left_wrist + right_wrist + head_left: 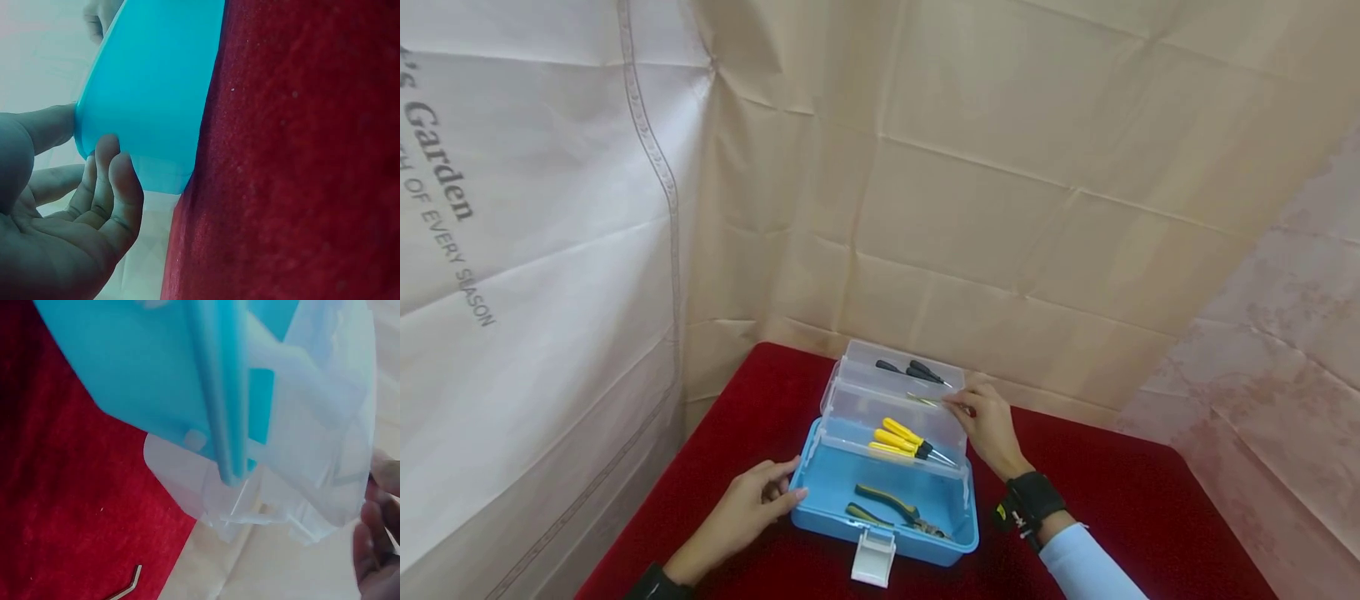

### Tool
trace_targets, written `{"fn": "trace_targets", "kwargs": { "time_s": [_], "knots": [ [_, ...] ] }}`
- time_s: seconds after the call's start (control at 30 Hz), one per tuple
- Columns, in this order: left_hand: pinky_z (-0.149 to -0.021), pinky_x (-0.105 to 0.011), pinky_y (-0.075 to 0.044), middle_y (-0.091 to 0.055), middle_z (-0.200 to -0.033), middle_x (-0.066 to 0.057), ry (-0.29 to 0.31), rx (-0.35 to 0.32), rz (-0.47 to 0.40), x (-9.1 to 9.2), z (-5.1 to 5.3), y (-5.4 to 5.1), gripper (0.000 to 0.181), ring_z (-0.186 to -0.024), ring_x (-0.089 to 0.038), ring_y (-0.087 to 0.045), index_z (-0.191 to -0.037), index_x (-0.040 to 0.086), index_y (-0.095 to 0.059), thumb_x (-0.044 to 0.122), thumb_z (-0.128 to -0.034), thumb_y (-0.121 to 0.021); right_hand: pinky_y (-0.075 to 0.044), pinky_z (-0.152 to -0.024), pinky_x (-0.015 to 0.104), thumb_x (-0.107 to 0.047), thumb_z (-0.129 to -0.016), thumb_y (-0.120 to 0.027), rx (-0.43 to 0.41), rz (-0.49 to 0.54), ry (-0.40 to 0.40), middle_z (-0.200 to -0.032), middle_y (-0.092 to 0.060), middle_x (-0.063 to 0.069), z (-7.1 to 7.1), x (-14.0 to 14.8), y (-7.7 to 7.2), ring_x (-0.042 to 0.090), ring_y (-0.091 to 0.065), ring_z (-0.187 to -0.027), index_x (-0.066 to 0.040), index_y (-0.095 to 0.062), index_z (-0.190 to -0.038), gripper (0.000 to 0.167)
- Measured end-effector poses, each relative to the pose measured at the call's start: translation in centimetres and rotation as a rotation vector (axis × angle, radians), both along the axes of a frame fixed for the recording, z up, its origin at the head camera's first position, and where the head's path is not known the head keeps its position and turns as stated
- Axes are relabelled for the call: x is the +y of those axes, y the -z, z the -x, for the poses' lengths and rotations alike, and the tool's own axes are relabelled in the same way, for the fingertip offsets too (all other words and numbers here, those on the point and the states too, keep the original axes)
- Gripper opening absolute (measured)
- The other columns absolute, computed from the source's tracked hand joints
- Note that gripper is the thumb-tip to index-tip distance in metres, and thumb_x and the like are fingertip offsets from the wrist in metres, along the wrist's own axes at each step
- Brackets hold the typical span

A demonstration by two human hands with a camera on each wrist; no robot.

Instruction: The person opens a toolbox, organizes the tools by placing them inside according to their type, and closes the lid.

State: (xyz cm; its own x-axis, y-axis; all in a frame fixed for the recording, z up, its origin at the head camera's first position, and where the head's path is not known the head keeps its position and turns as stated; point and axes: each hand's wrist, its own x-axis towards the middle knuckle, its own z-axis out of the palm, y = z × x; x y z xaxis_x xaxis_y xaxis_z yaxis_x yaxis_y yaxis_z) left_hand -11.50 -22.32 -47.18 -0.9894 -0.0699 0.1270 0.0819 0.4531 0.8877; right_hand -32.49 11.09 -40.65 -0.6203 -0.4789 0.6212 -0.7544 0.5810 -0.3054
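A blue toolbox (925, 546) stands with its clear trays raised at the back. My left hand (752, 504) holds its left end, thumb at the front corner and fingers by the side wall (156, 94). My right hand (992, 421) is at the right end of the middle clear tray (312, 425), fingertips pinching what looks like a thin hex key (922, 400); the fingers partly hide it. Yellow-handled screwdrivers (898, 437) lie in the lower tray, black-handled drivers (925, 372) in the top one. Pliers (887, 500) with green-and-black handles rest in the box's bottom.
The white latch (873, 558) hangs down at the front of the box. On the red cloth (1105, 492) behind the box lies a bent hex key (132, 584), seen in the right wrist view. Fabric sheets (1000, 208) hang around the table.
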Motion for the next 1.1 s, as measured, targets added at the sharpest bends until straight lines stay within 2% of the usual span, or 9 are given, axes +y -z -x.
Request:
{"fn": "trace_targets", "kwargs": {
  "time_s": [0.17,0.27,0.37,0.47,0.57,0.77,0.93,1.03,1.1],
  "knots": [
    [-0.06,-0.025,-0.051,-0.055,-0.086,-0.001,-0.018,-0.009,-0.002,0.0,0.1,0.1,0.058,-0.075,-0.017,-0.055,-0.141,-0.002,-0.059,0.025,-0.0931,-0.078,-0.06,-0.084,0.042,-0.008,-0.094,-0.077,0.005,-0.038,-0.014,-0.109,-0.074,0.0,0.0,1.0,0.2,0.018,-0.06,-0.098,-0.012,-0.08,-0.115,0.023],
    [-0.061,-0.025,-0.051,-0.056,-0.086,-0.001,-0.023,-0.011,-0.005,0.0,0.2,0.1,0.058,-0.075,-0.017,-0.055,-0.142,-0.001,-0.059,0.025,-0.0934,-0.078,-0.059,-0.087,0.047,-0.011,-0.096,-0.074,-0.02,-0.005,0.042,-0.113,-0.074,0.005,0.4,2.7,0.7,0.023,-0.061,-0.1,-0.01,-0.078,-0.118,0.022],
    [-0.061,-0.025,-0.051,-0.056,-0.086,-0.002,-0.024,-0.012,0.0,-0.1,0.2,0.0,0.058,-0.075,-0.017,-0.056,-0.142,-0.001,-0.059,0.025,-0.0933,-0.078,-0.058,-0.082,0.047,-0.011,-0.097,-0.073,-0.131,-0.019,0.144,-0.109,-0.073,0.012,1.1,5.0,1.4,0.028,-0.061,-0.093,-0.005,-0.077,-0.116,0.021],
    [-0.061,-0.025,-0.051,-0.056,-0.086,-0.002,-0.031,-0.018,0.003,-0.3,0.1,-0.2,0.058,-0.075,-0.018,-0.056,-0.142,-0.001,-0.059,0.024,-0.0929,-0.078,-0.056,-0.075,0.045,-0.014,-0.096,-0.074,-0.307,-0.139,0.234,-0.102,-0.071,0.015,1.9,7.3,2.7,0.029,-0.061,-0.088,0.002,-0.072,-0.118,0.027],
    [-0.061,-0.025,-0.051,-0.056,-0.086,-0.002,-0.028,-0.023,0.003,-0.4,0.1,-0.3,0.058,-0.075,-0.018,-0.056,-0.142,-0.001,-0.059,0.023,-0.093,-0.078,-0.052,-0.07,0.041,-0.021,-0.096,-0.075,-0.456,-0.228,0.29,-0.092,-0.069,0.012,2.8,9.2,4.6,0.025,-0.059,-0.081,0.007,-0.069,-0.116,0.035],
    [-0.062,-0.024,-0.051,-0.056,-0.086,-0.002,-0.011,-0.02,0.004,-0.4,0.1,-0.1,0.058,-0.075,-0.017,-0.056,-0.143,-0.001,-0.059,0.025,-0.0941,-0.077,-0.043,-0.066,0.036,-0.025,-0.097,-0.074,-0.549,-0.206,0.383,-0.08,-0.063,0.006,3.6,10.8,7.0,0.022,-0.053,-0.075,0.002,-0.068,-0.097,0.027],
    [-0.061,-0.024,-0.05,-0.056,-0.086,-0.002,-0.018,-0.025,0.002,-0.1,0.0,-0.2,0.057,-0.075,-0.016,-0.056,-0.142,-0.001,-0.059,0.025,-0.094,-0.077,-0.038,-0.06,0.031,-0.019,-0.098,-0.07,-0.652,-0.186,0.369,-0.073,-0.056,0.001,4.6,11.4,7.6,0.019,-0.048,-0.07,-0.003,-0.071,-0.085,0.021],
    [-0.061,-0.024,-0.05,-0.056,-0.086,-0.002,-0.023,-0.035,0.005,0.0,-0.1,-0.2,0.057,-0.075,-0.016,-0.056,-0.142,0.0,-0.059,0.024,-0.0935,-0.078,-0.036,-0.054,0.028,-0.015,-0.099,-0.068,-0.697,-0.216,0.322,-0.068,-0.051,-0.002,4.5,11.8,7.3,0.015,-0.045,-0.063,-0.005,-0.07,-0.078,0.023],
    [-0.061,-0.024,-0.05,-0.056,-0.086,-0.002,-0.018,-0.036,0.004,-0.1,-0.1,-0.3,0.058,-0.074,-0.017,-0.056,-0.142,-0.001,-0.059,0.024,-0.0936,-0.078,-0.039,-0.052,0.027,-0.012,-0.098,-0.067,-0.711,-0.244,0.286,-0.067,-0.052,-0.002,4.1,12.0,6.8,0.014,-0.048,-0.06,-0.005,-0.07,-0.077,0.022]
  ]
}}
